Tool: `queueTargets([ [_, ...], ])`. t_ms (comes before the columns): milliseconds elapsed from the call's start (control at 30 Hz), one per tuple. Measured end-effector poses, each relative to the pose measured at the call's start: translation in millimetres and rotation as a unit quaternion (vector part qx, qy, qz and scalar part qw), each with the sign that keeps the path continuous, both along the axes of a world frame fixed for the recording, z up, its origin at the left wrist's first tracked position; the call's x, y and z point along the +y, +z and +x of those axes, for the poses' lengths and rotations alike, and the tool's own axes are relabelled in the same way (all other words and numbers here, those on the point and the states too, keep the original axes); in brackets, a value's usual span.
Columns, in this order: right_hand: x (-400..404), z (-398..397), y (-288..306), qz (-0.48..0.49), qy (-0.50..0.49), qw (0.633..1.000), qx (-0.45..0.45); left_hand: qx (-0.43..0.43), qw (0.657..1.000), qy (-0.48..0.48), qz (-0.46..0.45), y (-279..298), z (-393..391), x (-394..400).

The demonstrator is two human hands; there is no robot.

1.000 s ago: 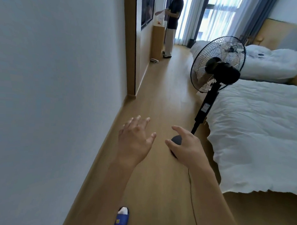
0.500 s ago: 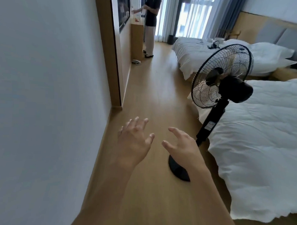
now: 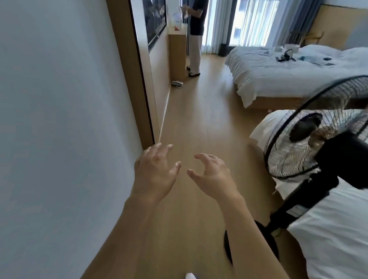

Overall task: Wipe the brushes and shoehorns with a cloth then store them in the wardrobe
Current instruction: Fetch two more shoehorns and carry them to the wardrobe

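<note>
I've walked on past the fan (image 3: 316, 144) with my left hand (image 3: 155, 171) and right hand (image 3: 213, 176) both spread loose and empty (no brushes, shoehorns or cloth in sight), so wiping hasn't begun.

right edge crops the fan (image 3: 316, 144); its base half hidden.

left hand (image 3: 155, 171) and right hand (image 3: 214, 177) raised side by side over wood floor (image 3: 200, 123), fingers loosely curled, holding nothing | black standing fan (image 3: 316, 144) right, beside near bed (image 3: 342, 238) | person (image 3: 196, 33) standing far at cabinet (image 3: 177, 53)
</note>
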State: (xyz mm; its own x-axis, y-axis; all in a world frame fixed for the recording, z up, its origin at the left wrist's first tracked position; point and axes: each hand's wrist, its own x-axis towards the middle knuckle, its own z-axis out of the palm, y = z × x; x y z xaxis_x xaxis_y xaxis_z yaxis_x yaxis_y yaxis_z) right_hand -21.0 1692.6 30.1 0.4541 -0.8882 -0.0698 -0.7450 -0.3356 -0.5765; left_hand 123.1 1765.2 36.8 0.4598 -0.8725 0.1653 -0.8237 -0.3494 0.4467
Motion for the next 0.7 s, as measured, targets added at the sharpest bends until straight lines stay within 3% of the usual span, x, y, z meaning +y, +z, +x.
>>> queueTargets([
  [333,-179.4,59.8,2.8,-0.005,-0.016,1.000,0.015,0.014,1.000,-0.008,0.016,-3.1,59.0,-181.2],
  [700,-356.3,133.7,-6.3,0.012,-0.112,0.993,0.031,0.012,0.993,-0.116,0.025,-14.6,141.2,-404.8],
])
